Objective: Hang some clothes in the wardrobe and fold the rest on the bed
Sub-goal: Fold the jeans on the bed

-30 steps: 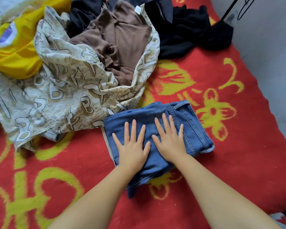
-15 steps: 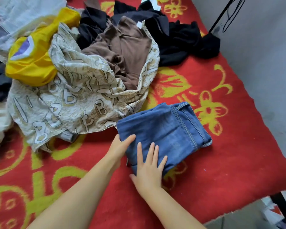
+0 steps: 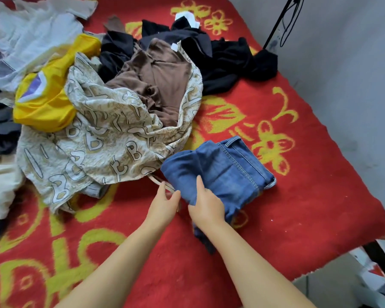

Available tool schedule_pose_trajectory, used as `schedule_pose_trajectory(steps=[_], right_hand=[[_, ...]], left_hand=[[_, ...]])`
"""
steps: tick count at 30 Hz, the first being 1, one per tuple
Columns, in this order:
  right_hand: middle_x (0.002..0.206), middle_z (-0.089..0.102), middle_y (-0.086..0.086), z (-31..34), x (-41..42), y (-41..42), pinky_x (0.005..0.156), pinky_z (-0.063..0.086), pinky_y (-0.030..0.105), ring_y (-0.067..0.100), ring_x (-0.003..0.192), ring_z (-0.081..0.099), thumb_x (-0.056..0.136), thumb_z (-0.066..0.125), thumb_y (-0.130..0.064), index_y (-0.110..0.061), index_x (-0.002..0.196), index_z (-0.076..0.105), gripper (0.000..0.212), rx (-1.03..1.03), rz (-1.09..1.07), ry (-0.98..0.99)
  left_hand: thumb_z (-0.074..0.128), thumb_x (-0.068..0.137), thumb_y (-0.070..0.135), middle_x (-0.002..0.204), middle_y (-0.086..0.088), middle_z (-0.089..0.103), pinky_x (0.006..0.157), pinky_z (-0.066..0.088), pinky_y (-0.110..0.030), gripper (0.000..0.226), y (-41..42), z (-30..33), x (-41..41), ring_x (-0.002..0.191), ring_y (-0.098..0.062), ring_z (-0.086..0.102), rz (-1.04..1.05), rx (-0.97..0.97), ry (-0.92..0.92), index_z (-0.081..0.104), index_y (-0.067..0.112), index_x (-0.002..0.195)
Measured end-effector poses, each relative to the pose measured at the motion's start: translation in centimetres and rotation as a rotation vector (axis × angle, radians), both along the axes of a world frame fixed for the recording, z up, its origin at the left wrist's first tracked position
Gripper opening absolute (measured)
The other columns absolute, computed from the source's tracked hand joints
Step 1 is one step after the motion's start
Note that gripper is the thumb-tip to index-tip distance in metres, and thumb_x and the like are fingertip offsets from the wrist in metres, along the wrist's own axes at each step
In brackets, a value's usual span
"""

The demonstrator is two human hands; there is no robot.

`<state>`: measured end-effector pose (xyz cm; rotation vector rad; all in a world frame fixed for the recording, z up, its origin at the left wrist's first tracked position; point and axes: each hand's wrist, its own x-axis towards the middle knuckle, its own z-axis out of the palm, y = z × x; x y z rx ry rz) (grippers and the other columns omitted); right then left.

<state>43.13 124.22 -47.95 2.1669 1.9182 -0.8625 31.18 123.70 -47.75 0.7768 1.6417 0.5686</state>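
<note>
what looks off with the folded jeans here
The folded jeans aren't tidy: a dark flap of denim sticks out beneath the right hand, and a pale strap trails from the fold by the left hand.

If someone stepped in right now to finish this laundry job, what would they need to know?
Right hand: grips the near edge of the folded jeans, thumb on top.
Left hand: beside the jeans, fingers loosely curled by a beige strap; whether it holds anything is unclear.
Done: jeans folded on the red blanket.
Left: the unsorted pile, with the beige lettered garment, brown shirt, yellow garment and black clothes. No wardrobe in view.
</note>
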Motion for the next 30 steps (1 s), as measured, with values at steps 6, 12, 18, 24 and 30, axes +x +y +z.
schedule_pose_trajectory(steps=[6, 12, 18, 24, 30], right_hand=[[0.122, 0.063, 0.009, 6.3, 6.1, 5.4, 0.095, 0.043, 0.039, 0.03, 0.116, 0.055, 0.083, 0.055, -0.023, -0.025, 0.136, 0.046, 0.054, -0.061, -0.008, 0.346], [0.093, 0.069, 0.01, 9.9, 16.2, 11.2, 0.08, 0.051, 0.033, 0.022, 0.086, 0.063, 0.075, 0.059, 0.001, -0.009, 0.095, 0.066, 0.024, -0.327, -0.317, 1.066], [0.094, 0.069, 0.003, 5.1, 27.8, 15.8, 0.077, 0.053, 0.019, 0.018, 0.087, 0.061, 0.087, 0.044, 0.006, -0.003, 0.118, 0.057, 0.035, -0.118, -0.422, 0.773], [0.161, 0.009, 0.006, -2.7, 29.2, 15.1, 0.116, 0.012, 0.055, 0.024, 0.148, 0.009, 0.1, 0.035, -0.029, -0.029, 0.153, 0.011, 0.058, -0.04, 0.094, 0.002], [0.159, 0.019, 0.005, -7.5, 27.3, 11.9, 0.106, 0.014, 0.07, 0.03, 0.147, 0.016, 0.095, 0.021, -0.054, -0.028, 0.152, 0.02, 0.062, 0.214, 0.236, -0.209]], left_hand=[[0.046, 0.099, 0.027, 0.153, -0.004, 0.027, 0.117, 0.015, -0.029, 0.058, -1.3, 1.0, 3.3, 0.145, -0.017, 0.017, -0.021, 0.457, 0.368, 0.024, 0.006, 0.149], [0.028, 0.092, 0.042, 0.153, 0.015, 0.001, 0.117, 0.001, -0.037, 0.054, 4.4, 2.6, 11.8, 0.144, -0.003, -0.003, -0.122, 0.583, 0.304, 0.01, 0.036, 0.143], [0.031, 0.099, 0.05, 0.16, 0.01, -0.011, 0.117, -0.007, -0.052, 0.058, 9.3, -1.8, 19.0, 0.139, -0.003, -0.024, -0.588, 0.52, 0.581, 0.002, 0.042, 0.148], [0.011, 0.091, 0.062, 0.161, 0.001, 0.002, 0.109, -0.018, -0.06, 0.067, 10.7, -5.3, 22.9, 0.145, -0.017, -0.016, -0.812, 0.553, 0.978, 0.016, 0.034, 0.152], [0.033, 0.089, 0.057, 0.157, -0.006, 0.023, 0.11, 0.005, -0.068, 0.062, 9.9, -8.6, 22.4, 0.146, -0.022, 0.012, -0.744, 0.675, 1.005, 0.038, 0.03, 0.145]])
